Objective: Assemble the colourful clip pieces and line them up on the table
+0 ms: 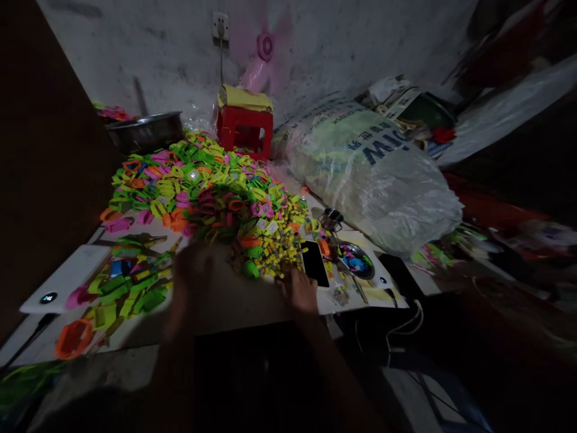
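Note:
My right hand (301,293) is at the near edge of a heap of tiny yellow pieces (282,243), just left of a phone with a dark screen (314,264). Its fingers are bent down onto the pieces, and whatever they pinch is too small to name. Motion smears my left hand (192,276), which is over the table's near part, so its fingers do not show clearly. Beyond it spreads a large pile of bright plastic pieces (166,180) in green, yellow, pink and orange, many of them band-like. More such pieces (130,282) lie to its left.
A metal basin (145,129) and a red stool (246,129) stand behind the pile, near a pink fan (265,47). Right are a stuffed plastic sack (369,168), a metal cup (332,219) and a round dish (356,261). A white power bank (67,279) lies left.

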{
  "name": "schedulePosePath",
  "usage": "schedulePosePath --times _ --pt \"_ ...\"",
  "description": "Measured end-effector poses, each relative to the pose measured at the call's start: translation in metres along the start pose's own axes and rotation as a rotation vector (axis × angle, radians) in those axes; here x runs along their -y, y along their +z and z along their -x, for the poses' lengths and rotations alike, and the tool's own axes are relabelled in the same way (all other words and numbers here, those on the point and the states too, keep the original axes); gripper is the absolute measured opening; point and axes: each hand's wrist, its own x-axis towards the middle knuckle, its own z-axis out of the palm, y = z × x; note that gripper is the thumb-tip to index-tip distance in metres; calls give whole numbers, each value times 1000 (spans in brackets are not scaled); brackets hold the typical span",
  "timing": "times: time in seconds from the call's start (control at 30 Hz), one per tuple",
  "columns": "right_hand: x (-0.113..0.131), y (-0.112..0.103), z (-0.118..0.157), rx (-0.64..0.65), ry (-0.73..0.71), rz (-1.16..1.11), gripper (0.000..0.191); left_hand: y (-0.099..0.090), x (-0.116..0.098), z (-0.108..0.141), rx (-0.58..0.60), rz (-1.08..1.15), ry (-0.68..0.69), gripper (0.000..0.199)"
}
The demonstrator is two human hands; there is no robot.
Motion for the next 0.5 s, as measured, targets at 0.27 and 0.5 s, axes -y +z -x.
schedulePosePath --times 0.27,0.5 --pt "-3 2 -14 -110 -229 -296 22 102 -51 9 -60 97 73 52" --pt "-2 -18 9 -229 -147 -641 9 93 -60 -7 -30 180 -91 27"
